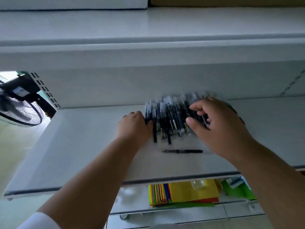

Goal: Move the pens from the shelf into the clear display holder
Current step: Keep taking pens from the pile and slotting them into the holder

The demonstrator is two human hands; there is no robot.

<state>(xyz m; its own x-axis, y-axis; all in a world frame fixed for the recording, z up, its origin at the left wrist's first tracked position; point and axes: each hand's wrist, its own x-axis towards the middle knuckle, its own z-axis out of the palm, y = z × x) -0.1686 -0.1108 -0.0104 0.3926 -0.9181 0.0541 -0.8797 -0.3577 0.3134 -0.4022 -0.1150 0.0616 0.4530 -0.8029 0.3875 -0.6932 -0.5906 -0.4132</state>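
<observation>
Both hands work at a heap of dark pens [171, 116] on the white shelf [85, 146]: the left hand [134, 125] lies knuckles-up against the heap's nine o'clock edge with its fingers curled onto the outermost pens, while the right hand [214, 128] arches over the three o'clock side, fingers bent down among the pens and the thumb held apart; whether either hand truly has a pen pinched cannot be told through the blur. Most pens are black or dark blue with clear sections and pale clips, lying roughly side by side with their ends towards twelve and six o'clock. One black pen [182, 151] lies crosswise by itself, just apart from the heap at six o'clock, between the two forearms. At nine o'clock, past the shelf's end, stands a fan [21, 106] with a black cage. On a lower shelf at five o'clock lies a stack of coloured paper [184, 192], yellow on top with striped edges, and green packets [237, 187] beside it. An upper shelf [148, 38] spans twelve o'clock, carrying a white box [74, 3] cut off by the frame. Motion blur smears the pens' far ends, and the right hand hides those beneath it.
</observation>
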